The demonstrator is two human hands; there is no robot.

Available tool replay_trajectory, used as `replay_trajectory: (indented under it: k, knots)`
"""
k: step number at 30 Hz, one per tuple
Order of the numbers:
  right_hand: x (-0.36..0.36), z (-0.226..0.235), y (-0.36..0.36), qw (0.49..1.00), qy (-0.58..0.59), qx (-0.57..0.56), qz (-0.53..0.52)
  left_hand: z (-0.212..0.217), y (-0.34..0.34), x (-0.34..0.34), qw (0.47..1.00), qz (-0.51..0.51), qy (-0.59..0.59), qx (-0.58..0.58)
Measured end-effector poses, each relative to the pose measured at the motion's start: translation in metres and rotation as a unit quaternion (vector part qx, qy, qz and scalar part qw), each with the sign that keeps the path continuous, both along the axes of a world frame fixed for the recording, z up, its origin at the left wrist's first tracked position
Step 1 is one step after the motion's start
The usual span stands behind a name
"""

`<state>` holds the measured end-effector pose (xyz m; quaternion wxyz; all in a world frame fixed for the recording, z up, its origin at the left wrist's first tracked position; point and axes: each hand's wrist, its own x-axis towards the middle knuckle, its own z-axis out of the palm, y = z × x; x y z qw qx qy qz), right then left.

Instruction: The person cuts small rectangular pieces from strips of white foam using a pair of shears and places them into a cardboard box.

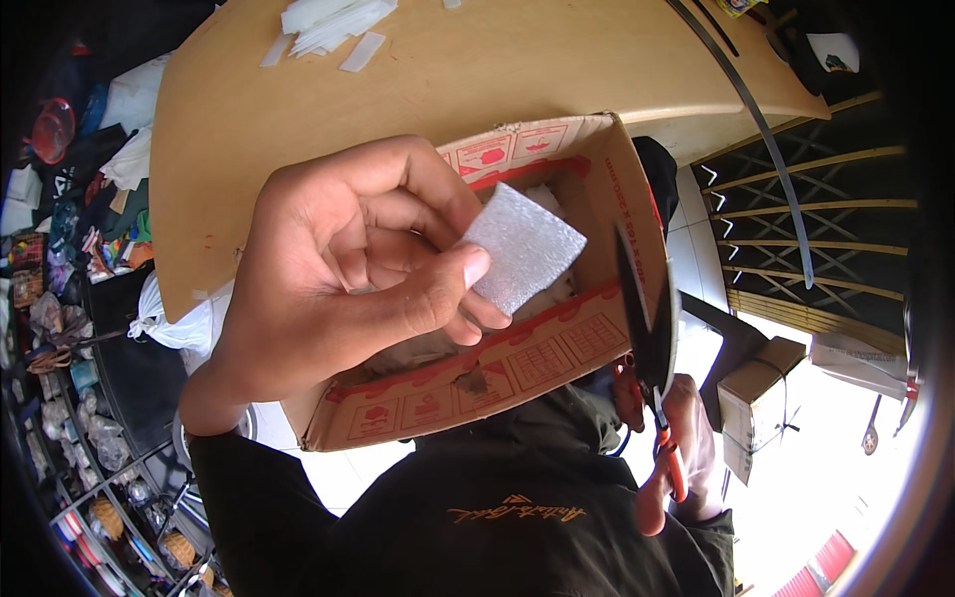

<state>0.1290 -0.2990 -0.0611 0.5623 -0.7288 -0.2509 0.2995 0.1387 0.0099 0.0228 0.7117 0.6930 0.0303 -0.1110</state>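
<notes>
Pinched between the thumb and fingers of my left hand [328, 244] is a small square of white, translucent foam sheet [527, 249]. That hand is raised above an open cardboard box [542, 360] with red printing. Inside the box lie pale pieces, partly hidden by my hand. To the right of the box, my right hand [693, 423] is closed round the orange-red handles of a pair of scissors [652, 343]. The dark blades point up past the box's right wall and stand somewhat apart. They do not touch the foam square.
Flat white strips [333, 25] lie piled at the far side of the wooden table [249, 129]. A long dark strip [761, 124] curves down at the right. Crowded shelves [90, 418] stand on the left; a folding gate [816, 224] and a brown carton [761, 398] are at the right.
</notes>
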Motion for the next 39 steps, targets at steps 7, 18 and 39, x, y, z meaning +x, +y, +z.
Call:
replay_trajectory:
  k: [7,18,39]
  knots:
    - [0.013,0.030,0.007,0.982,-0.067,-0.140,0.104,-0.005,-0.007,-0.006,1.000,0.003,0.006,-0.026]
    - [0.027,0.048,0.018,0.975,-0.058,-0.165,0.139,-0.017,-0.010,-0.008,0.997,-0.022,0.070,-0.033]
    - [0.019,0.048,0.023,0.962,-0.075,-0.254,0.074,-0.041,0.004,-0.014,0.978,-0.054,0.188,-0.071]
